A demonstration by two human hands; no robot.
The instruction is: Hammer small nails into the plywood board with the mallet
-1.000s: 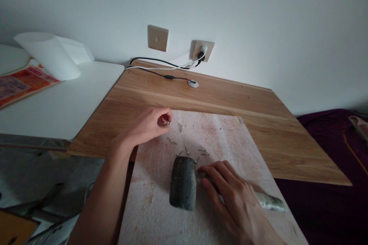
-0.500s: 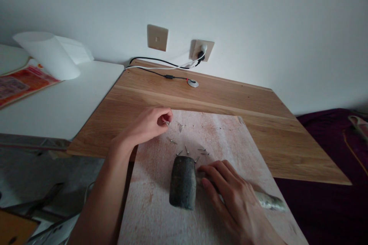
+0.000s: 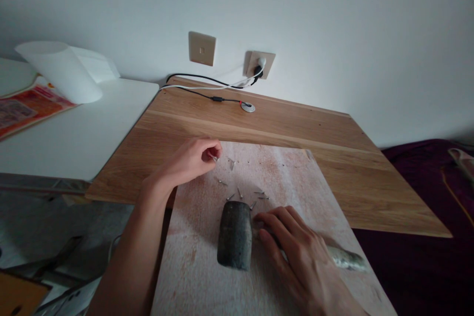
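Observation:
My left hand [image 3: 198, 160] is closed in a pinch at the far left corner of a pale, worn board [image 3: 200, 237]. A small metal nail [image 3: 215, 158] shows between its thumb and forefinger. My right hand [image 3: 296, 252] lies over the handle [image 3: 346, 259] of a mallet, fingers curled along it; the palm hides most of the grip. The mallet's dark head [image 3: 235, 236] rests on the board to the left of that hand. Several loose nails [image 3: 240, 192] are scattered just beyond the head. Another nail [image 3: 232, 164] is near my left fingertips, beside a row of small dark dots.
Under the board is a wooden tabletop [image 3: 296, 123] with cables [image 3: 207, 79] running to a wall socket [image 3: 263, 65]. On the white table [image 3: 111, 128] at left are a paper roll [image 3: 74, 71] and a red-orange packet [image 3: 33, 106]. Dark purple cloth [image 3: 411, 266] lies at right.

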